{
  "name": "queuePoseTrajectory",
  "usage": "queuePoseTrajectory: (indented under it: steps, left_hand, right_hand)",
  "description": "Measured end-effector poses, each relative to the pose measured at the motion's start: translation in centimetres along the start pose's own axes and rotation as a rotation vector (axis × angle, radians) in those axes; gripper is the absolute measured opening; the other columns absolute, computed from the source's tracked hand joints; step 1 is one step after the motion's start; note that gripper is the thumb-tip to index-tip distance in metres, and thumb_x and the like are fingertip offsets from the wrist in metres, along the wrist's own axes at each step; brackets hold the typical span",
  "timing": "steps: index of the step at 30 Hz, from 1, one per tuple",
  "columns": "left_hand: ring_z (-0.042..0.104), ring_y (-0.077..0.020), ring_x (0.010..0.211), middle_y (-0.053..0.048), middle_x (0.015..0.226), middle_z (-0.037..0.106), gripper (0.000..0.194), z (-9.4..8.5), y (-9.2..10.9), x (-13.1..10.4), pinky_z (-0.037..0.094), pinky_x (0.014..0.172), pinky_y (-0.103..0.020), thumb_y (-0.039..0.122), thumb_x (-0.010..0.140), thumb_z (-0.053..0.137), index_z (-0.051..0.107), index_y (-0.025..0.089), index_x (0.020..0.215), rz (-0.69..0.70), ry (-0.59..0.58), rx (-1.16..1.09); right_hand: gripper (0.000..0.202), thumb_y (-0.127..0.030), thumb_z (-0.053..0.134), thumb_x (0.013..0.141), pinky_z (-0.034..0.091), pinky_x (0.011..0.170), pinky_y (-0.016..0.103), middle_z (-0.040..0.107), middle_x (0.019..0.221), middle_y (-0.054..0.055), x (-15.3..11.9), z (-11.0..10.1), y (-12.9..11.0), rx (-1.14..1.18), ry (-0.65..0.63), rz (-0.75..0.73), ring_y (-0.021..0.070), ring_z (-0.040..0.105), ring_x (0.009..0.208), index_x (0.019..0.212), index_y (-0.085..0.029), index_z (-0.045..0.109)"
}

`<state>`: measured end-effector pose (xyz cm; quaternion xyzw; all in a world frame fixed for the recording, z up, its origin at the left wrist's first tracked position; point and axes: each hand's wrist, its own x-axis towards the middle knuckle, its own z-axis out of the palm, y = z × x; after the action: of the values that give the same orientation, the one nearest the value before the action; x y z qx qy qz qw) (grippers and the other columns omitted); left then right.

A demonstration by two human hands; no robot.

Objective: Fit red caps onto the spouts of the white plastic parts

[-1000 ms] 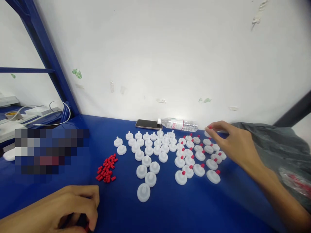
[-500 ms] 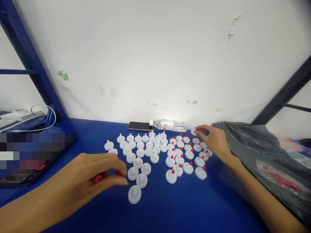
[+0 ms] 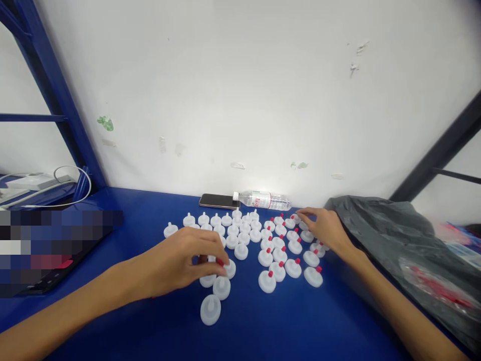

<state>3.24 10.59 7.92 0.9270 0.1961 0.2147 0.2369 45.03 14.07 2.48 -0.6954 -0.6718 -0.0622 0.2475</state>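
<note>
My left hand (image 3: pixel 188 258) is closed in a pinch on a small red cap, mostly hidden by the fingertips. It is over the white plastic discs with upright nozzles, at a bare-nozzled disc (image 3: pixel 230 269). Two more bare discs, a nearer disc (image 3: pixel 221 288) and the front disc (image 3: pixel 210 311), lie just below the hand. At the back right, my right hand (image 3: pixel 325 225) pinches a white disc at the far edge of the red-capped group; the fingers partly cover it. A red-capped disc (image 3: pixel 267 282) marks the front of that group.
A black phone (image 3: pixel 216 201) and a clear water bottle (image 3: pixel 265 199) lie along the wall. Grey plastic sheeting (image 3: pixel 379 235) with a bag of red pieces (image 3: pixel 438 288) is at right. A dark device (image 3: pixel 80 258), partly pixelated, sits at left on the blue table (image 3: pixel 158 331).
My left hand has moved right and onto the bare discs with the red cap. My right hand has come slightly left and down with its disc to the capped group. The view has shifted slightly.
</note>
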Motion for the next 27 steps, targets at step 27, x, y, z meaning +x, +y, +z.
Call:
queuePoseTrajectory:
  steps: [27]
  left_hand:
    - [0.071, -0.008, 0.06, 0.001, 0.086, 0.079, 0.012, 4.3, 2.1, -1.3, 0.049, 0.055, -0.017, 0.033, 0.094, 0.077, 0.082, 0.022, 0.095, -0.244, 0.338, -0.417]
  right_hand:
    - [0.032, -0.034, 0.068, 0.103, 0.042, 0.111, 0.042, 0.081, 0.112, 0.004, -10.6, -1.6, -17.0, 0.375, 0.226, -0.838, 0.02, 0.075, 0.104, 0.131, -0.018, 0.064]
